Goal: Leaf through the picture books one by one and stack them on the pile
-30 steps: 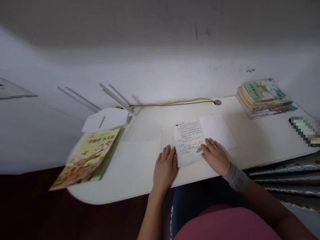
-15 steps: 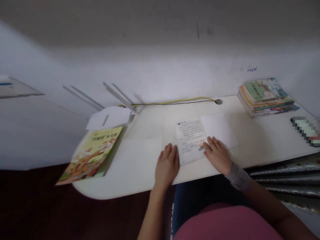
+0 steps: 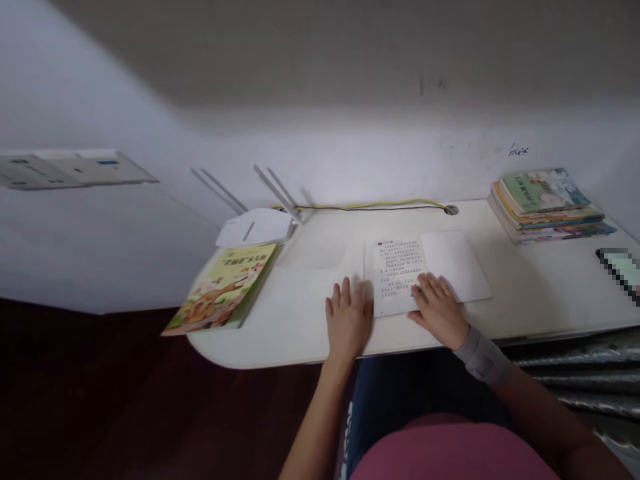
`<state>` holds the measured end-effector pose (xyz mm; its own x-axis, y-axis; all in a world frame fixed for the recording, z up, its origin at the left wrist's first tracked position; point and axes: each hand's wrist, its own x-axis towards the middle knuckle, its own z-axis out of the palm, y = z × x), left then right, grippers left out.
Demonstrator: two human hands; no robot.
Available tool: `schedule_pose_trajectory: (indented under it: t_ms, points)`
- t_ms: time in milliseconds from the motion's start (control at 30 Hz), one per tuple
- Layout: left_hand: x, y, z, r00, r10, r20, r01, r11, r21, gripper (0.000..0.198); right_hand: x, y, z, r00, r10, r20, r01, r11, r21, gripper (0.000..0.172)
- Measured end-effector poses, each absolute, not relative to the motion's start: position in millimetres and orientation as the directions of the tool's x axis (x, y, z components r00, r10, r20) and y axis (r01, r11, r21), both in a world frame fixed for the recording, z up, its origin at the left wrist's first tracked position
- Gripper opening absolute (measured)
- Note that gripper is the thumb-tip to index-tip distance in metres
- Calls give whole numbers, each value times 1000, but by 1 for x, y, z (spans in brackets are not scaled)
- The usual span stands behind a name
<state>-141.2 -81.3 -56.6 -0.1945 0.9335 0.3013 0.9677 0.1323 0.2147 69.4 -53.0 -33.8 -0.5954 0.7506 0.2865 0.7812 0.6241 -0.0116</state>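
An open book (image 3: 456, 263) lies on the white desk in front of me, printed text on its left page and a nearly blank right page. My right hand (image 3: 438, 310), with a grey band at the wrist, rests flat on the lower part of the book, fingers apart over the printed text. Beside the book's left edge, my left hand (image 3: 349, 320) lies on the desk with its fingers spread. Neither hand grips anything.
A yellow-green picture book (image 3: 225, 290) overhangs the desk's left end, beside a white router (image 3: 255, 228). Yellow and black cables (image 3: 380, 205) run along the wall to a round hole. Stacked books (image 3: 547, 203) and a blurred phone-like object (image 3: 623, 270) are at the right.
The camera view has turned left, so the desk items appear further right. My left hand's fingers have spread wider. My right hand has slid slightly toward the left over the printed page.
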Motion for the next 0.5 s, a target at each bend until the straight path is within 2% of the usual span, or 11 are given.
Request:
schedule_pose_trajectory:
  t_ms: [100, 200, 267, 400, 500]
  points:
    - [-142, -81, -55, -160, 957, 242, 973, 111, 203, 44, 45, -51, -28, -680, 685, 259, 708, 706, -10, 58]
    - [-145, -82, -56, -135, 963, 234, 979, 92, 183, 44, 22, -46, -28, -719, 659, 219, 678, 735, 14, 61]
    - [-148, -83, -56, -120, 967, 223, 980, 80, 180, 46, 14, -45, -30, -749, 634, 193, 655, 752, 71, 58]
    - [-148, -84, -53, -110, 974, 198, 981, 74, 181, 48, 11, -51, -30, -839, 520, 160, 544, 814, 205, 39]
    - [-147, -85, -50, -110, 979, 172, 980, 78, 183, 47, 13, -52, -17, -857, 500, 122, 515, 835, 196, 38]
